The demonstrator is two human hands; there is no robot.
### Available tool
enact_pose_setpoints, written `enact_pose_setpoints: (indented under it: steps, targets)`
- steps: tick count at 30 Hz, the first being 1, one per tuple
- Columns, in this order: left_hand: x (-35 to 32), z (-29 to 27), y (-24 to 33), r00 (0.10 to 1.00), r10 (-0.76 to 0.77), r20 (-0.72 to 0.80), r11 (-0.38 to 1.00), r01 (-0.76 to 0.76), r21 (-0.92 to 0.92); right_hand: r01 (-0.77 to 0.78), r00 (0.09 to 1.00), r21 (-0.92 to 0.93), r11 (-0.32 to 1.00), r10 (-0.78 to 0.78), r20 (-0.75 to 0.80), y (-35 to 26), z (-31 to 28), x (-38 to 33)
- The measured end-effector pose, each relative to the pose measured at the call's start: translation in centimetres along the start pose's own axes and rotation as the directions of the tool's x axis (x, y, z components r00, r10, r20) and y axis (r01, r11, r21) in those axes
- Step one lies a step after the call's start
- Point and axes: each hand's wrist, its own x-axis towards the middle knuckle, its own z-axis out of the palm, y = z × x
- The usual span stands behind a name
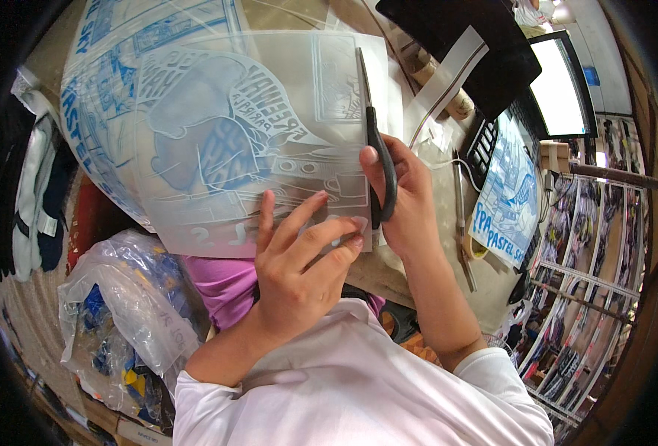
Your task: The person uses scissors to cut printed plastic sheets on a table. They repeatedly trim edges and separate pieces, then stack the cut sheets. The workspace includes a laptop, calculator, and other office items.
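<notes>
A translucent film sheet with a blue and white printed drawing and lettering lies before me, overhanging my lap at its near edge. My left hand rests on its lower right part, fingers spread. In my right hand I hold black-handled scissors, their blades pointing away along the sheet's right edge. The blades look closed together. A larger clear sheet with blue print lies under the film, towards the left.
A bag of clear plastic stands at my lower left. On the table's right are a smaller blue-printed sheet, a keyboard, a paper strip, a rod and a lit monitor. Dark and white cloths hang far left.
</notes>
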Motion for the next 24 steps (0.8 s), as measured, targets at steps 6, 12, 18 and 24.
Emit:
enact_pose_setpoints:
  steps: [6, 12, 18, 24]
  targets:
    - [-0.2, 0.0, 0.0, 1.000, 0.021, 0.010, 1.000, -0.021, -0.012, 0.019, 1.000, 0.005, 1.000, -0.019, -0.013, -0.5, -0.1, 2.2]
    - [-0.2, 0.2, -0.1, 0.999, 0.034, 0.040, 0.998, -0.036, 0.048, 0.019, 1.000, 0.054, 0.998, -0.017, -0.025, -1.5, -2.0, 2.0]
    - [2.2, -5.0, -2.6, 0.955, 0.092, 0.284, 0.989, -0.120, 0.083, 0.046, 0.996, 0.034, 0.998, -0.044, -0.071, -1.4, -7.2, -3.0]
    - [3.0, -14.5, -3.7, 0.961, -0.097, 0.259, 0.881, -0.038, 0.472, 0.076, 0.987, 0.068, 0.995, -0.065, -0.145, 1.5, -13.4, -10.7]
